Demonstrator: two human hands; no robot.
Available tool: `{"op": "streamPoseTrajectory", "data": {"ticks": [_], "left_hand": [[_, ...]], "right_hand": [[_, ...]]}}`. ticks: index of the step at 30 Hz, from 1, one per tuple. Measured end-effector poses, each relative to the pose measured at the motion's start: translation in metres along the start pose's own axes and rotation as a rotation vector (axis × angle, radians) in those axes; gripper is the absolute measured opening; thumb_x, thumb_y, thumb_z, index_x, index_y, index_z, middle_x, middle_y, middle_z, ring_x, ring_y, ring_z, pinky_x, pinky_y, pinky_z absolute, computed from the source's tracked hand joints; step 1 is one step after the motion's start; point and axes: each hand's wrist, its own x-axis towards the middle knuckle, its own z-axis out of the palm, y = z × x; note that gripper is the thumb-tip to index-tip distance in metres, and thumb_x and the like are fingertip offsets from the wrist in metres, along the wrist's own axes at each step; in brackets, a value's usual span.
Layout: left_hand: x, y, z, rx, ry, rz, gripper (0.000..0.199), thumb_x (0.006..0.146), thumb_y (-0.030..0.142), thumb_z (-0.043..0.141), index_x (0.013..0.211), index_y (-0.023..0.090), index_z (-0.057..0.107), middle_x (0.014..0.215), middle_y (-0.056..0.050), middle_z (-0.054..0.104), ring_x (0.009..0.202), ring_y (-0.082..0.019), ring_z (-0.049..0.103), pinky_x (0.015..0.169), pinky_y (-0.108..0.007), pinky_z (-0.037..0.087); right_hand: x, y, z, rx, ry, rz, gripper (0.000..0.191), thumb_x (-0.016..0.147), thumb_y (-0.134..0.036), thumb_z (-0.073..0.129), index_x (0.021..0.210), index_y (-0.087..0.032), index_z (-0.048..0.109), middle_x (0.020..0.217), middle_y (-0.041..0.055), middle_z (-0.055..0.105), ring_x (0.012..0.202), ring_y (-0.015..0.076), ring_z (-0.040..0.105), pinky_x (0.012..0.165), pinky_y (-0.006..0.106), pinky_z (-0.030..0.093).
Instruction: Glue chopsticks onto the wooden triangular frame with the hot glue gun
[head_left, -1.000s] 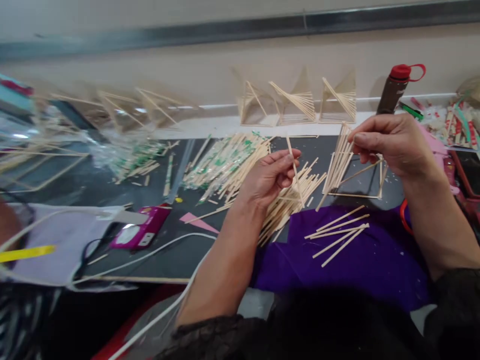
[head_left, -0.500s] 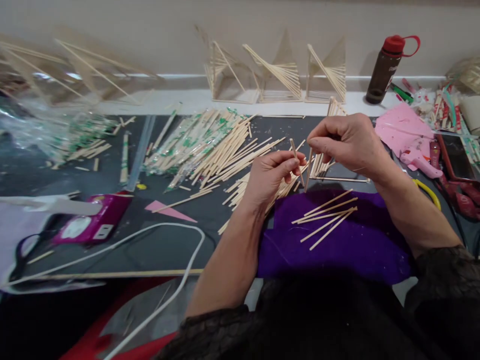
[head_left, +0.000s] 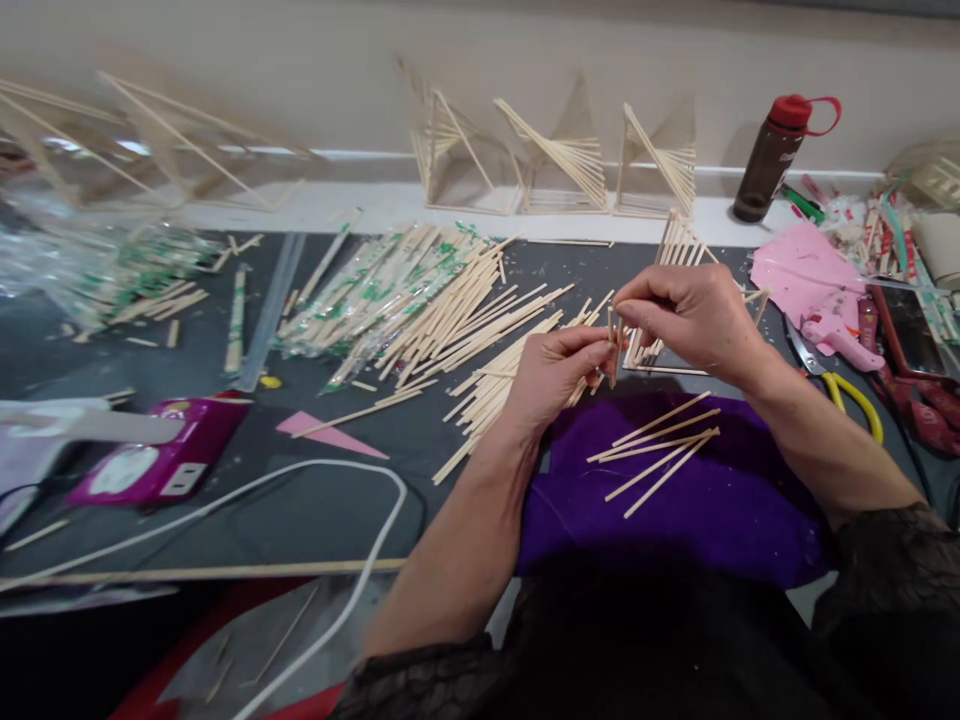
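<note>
My left hand pinches a short thin wooden stick, which stands nearly upright from its fingertips. Close on its right, my right hand holds another stick, pointing down beside the first. Whether the two sticks touch is too small to tell. Several loose sticks lie fanned out on the purple cloth below my hands. Just behind my right hand stands a partly built stick frame, partly hidden by that hand. A pile of loose sticks spreads out left of my left hand.
Stick structures line the wall. Wrapped sticks, a purple-pink packet and a white cable lie leftward. At right are a bottle, yellow-handled scissors, a pink glue gun and a phone.
My hands have come closer together, bringing the two sticks side by side. The view has shifted slightly, so most things appear lower in the picture.
</note>
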Motion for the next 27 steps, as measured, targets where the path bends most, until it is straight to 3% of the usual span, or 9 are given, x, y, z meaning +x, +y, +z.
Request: {"op": "streamPoseTrajectory", "data": {"ticks": [6,14,21,27], "left_hand": [[-0.001,-0.004,-0.003,0.035,-0.036,0.024,0.015,0.071,0.03,0.073,0.078,0.018,0.08,0.059,-0.001,0.067,0.049,-0.01,0.055,0.046,-0.022,0.042],[-0.004,0.001,-0.002,0.114,-0.062,0.058,0.016,0.074,0.032,0.07,0.069,0.018,0.076,0.059,0.0,0.065,0.049,-0.01,0.054,0.046,-0.021,0.043],[-0.005,-0.001,0.0,0.108,-0.03,0.059,0.016,0.075,0.032,0.07,0.079,0.019,0.078,0.06,0.001,0.064,0.048,-0.009,0.052,0.047,-0.022,0.042],[-0.006,-0.001,0.002,0.124,-0.03,0.07,0.015,0.075,0.032,0.071,0.079,0.02,0.079,0.061,0.001,0.065,0.051,-0.01,0.056,0.047,-0.022,0.044]], "right_hand": [[-0.001,0.0,0.0,0.079,-0.021,0.064,0.02,0.083,-0.023,0.056,0.075,-0.015,0.072,0.067,0.0015,0.067,0.06,0.0089,0.06,0.061,0.022,0.046],[-0.001,0.008,-0.002,0.114,-0.047,0.018,0.018,0.084,-0.023,0.058,0.081,-0.016,0.074,0.074,0.0024,0.07,0.061,0.0094,0.063,0.061,0.022,0.05],[-0.001,0.016,-0.004,0.126,-0.079,0.01,0.019,0.084,-0.025,0.06,0.09,-0.017,0.076,0.083,0.0042,0.071,0.064,0.0093,0.065,0.059,0.022,0.051],[-0.001,0.014,-0.003,0.098,-0.078,0.001,0.017,0.084,-0.024,0.059,0.085,-0.016,0.074,0.076,0.0029,0.07,0.063,0.0094,0.064,0.059,0.022,0.05]]}}
